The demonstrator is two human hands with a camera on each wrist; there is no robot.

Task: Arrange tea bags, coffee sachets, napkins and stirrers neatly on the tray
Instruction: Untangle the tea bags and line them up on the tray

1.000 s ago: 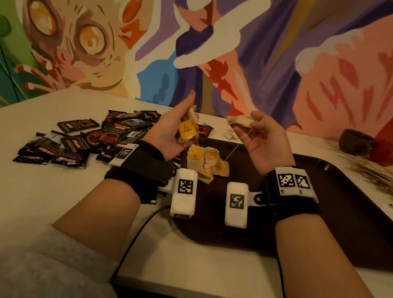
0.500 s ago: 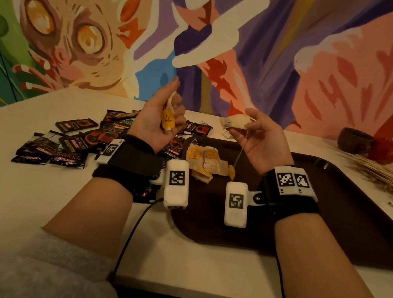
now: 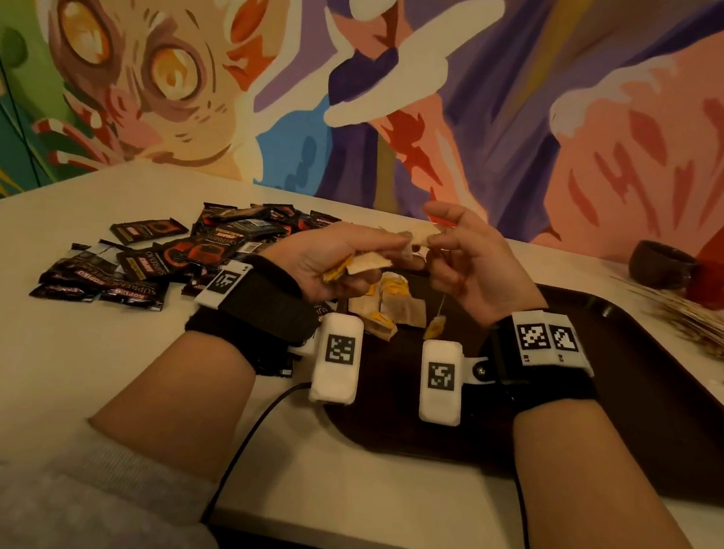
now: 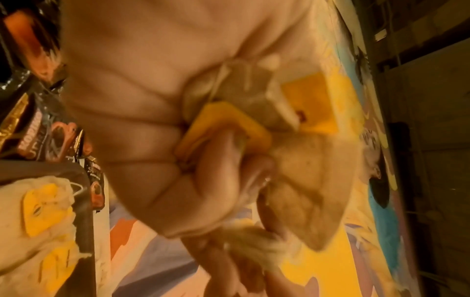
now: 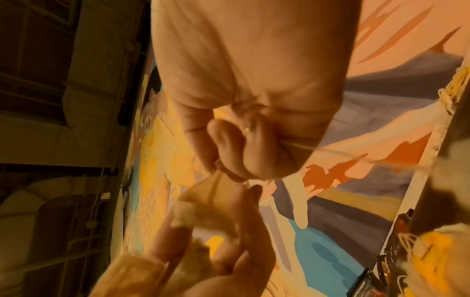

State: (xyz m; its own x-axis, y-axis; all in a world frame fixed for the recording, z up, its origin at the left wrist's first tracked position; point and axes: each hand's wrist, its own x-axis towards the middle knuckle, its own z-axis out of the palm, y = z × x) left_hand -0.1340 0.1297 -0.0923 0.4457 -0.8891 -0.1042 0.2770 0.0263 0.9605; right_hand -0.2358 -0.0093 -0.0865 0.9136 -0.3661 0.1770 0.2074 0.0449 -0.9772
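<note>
Tea bag [image 3: 418,234] pinched between raised left hand [image 3: 330,262] and right hand [image 3: 472,268], above tray [image 3: 604,416]

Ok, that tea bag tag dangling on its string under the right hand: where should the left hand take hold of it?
Probably pinch the yellow tag itself, coming from the left hand's side. It hangs free on its string below the right hand, above the tray; the thin string would be harder to catch. The left hand already holds tea bags, so only fingertips are spare.

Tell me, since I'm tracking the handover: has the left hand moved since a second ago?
Yes. The left hand has moved rightward, meeting the right hand over the tray.
</note>
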